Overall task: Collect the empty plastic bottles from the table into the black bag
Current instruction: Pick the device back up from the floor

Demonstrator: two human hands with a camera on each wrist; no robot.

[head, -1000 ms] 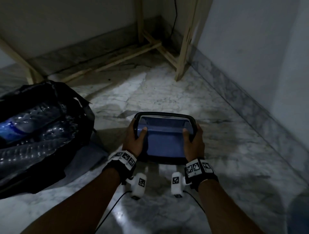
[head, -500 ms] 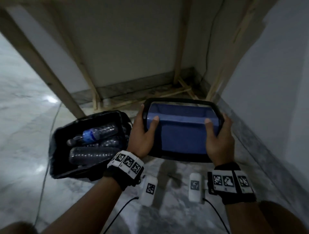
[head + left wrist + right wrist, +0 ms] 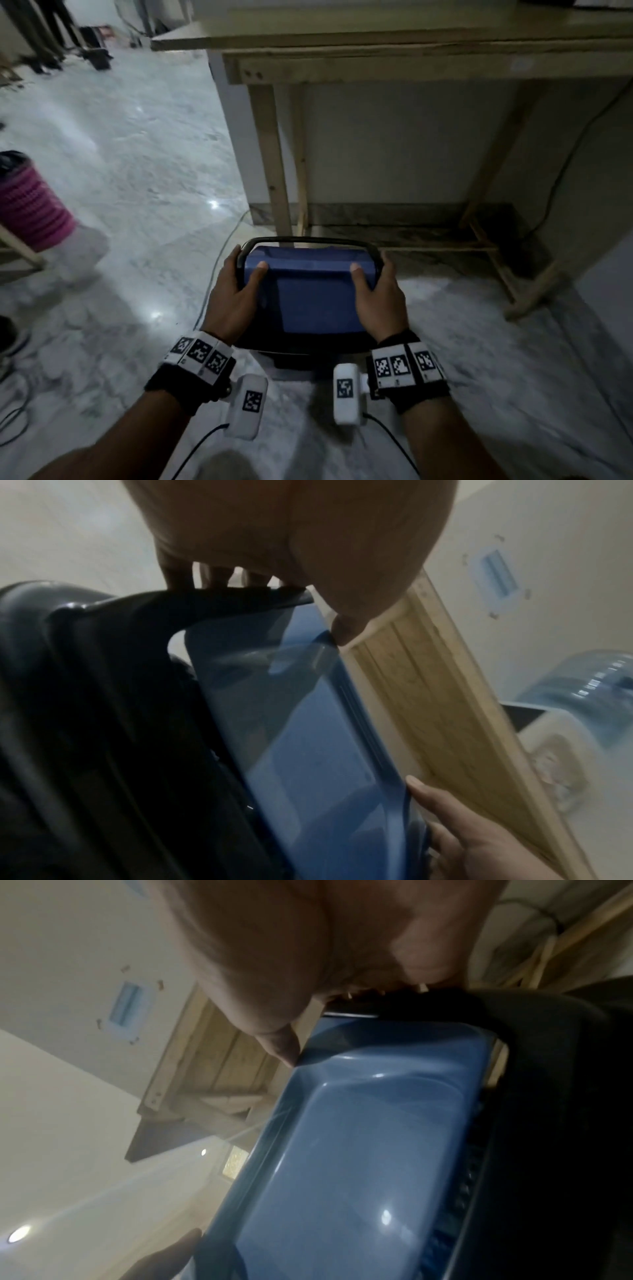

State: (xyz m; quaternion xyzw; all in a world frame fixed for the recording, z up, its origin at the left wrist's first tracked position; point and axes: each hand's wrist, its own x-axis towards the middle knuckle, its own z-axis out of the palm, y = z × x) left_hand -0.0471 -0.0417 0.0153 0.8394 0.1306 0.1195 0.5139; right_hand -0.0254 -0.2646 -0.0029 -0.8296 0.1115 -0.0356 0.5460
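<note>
Curled both thumbs over the near blue edge and wrapped the other fingers (image 3: 178, 574) round the black rim; held the blue bin (image 3: 308, 294) tight with the left hand (image 3: 233, 298) on its left side and the right hand (image 3: 380, 301) on its right side; kept it in the air, above the marble floor (image 3: 137, 164); faced the wooden table (image 3: 376, 48); saw no bottles and no black bag anywhere; passed a pink basket (image 3: 30, 202) far on the left.

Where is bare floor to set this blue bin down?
Bare marble floor lies left of the wooden table, before the pink ribbed cylinder. Under the table, wooden braces and a cable crowd it. Both hands grip the blue plastic bin.
</note>
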